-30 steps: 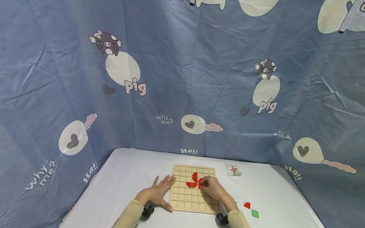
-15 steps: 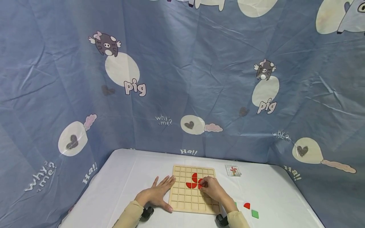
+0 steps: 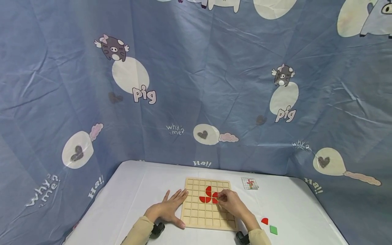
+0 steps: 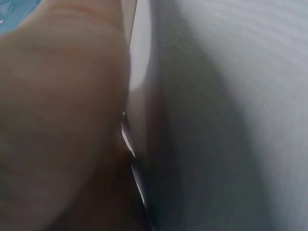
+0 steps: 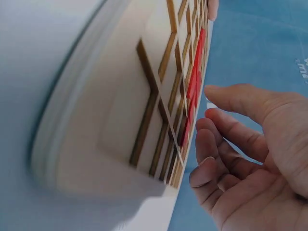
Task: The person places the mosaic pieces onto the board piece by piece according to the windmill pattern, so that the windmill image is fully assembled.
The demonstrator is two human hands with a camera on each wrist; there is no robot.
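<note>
Beige cloth covers the forearm at the lower left, and from that sleeve [image 3: 139, 230] the left hand [image 3: 167, 209] reaches onto the white bench [image 3: 144, 190]. It is spread wide, fingertips meeting the left edge of the wooden board [image 3: 209, 223] and thumb angled toward its near corner; I take it to be bracing the board so it won't slide. From the left wrist there is only blur, so I can't judge how hard it presses.

Rightward, the board lies flat at bottom centre, its raised ridges seemingly meant to keep small shapes in their squares. Red pieces [image 3: 205, 200] sit clustered like a pinwheel around its upper middle.

At the cluster's right side is the right hand [image 3: 230, 203], fingers loosely curled, thumb and forefinger close but apart with nothing visible between them, perhaps to leave room around the pieces.

Past it, a gridded card [image 3: 249, 183] lies beyond the board's upper right, probably there so neither arm covers it. At the lower right, a loose red piece [image 3: 264, 221] and a green piece [image 3: 273, 230] rest close together, seemingly within easy reach of that arm.
</note>
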